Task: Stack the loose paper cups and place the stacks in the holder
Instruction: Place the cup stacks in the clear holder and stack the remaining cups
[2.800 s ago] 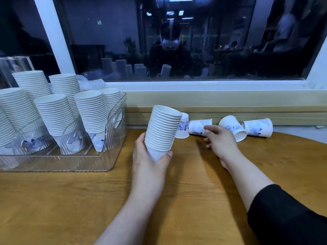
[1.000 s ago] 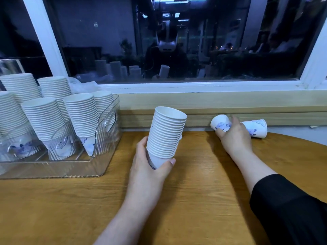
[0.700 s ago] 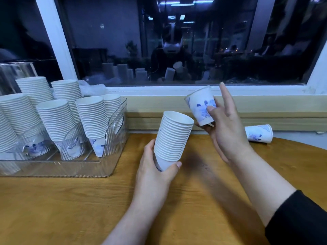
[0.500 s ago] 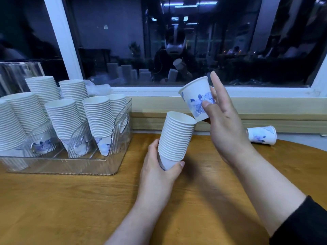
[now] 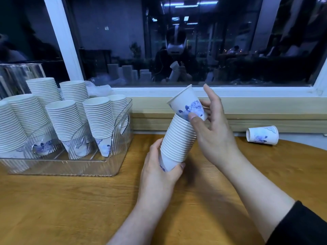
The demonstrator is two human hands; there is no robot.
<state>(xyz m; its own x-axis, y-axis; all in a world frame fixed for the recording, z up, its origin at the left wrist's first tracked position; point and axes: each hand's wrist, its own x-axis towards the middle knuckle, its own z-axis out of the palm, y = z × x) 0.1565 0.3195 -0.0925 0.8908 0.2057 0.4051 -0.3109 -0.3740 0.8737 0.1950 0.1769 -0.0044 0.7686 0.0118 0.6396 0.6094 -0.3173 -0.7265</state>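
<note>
Near the middle of the wooden table (image 5: 70, 206) we hold a stack of paper cups (image 5: 178, 138) in our left hand (image 5: 159, 172), the fingers and thumb curled round its bottom cup, so that the stack rises off the table and leans up and to the right. At its top sits a single cup (image 5: 187, 103) with a blue flower print, its base already inside the topmost rim and most of its wall still showing above it, mouth tilted up to the left. Our right hand (image 5: 214, 137) pinches that cup between the thumb on its near side and the fingers behind it, while the forefinger stands straight up past the rim. A black sleeve (image 5: 300, 225) covers the right forearm at the near right corner. Far to the right, one more loose cup (image 5: 262, 135) lies on its side at the table's far edge, just below the pale window sill (image 5: 247, 106), well apart from both hands. To the left stands the clear ribbed holder (image 5: 122, 147), and in it several tall stacks of cups (image 5: 65, 121) lean at an angle in its compartments, with further stacks behind them towards the far left. Beyond the sill the dark window (image 5: 230, 41) gives back a dim reflection of the person and the stacks.
</note>
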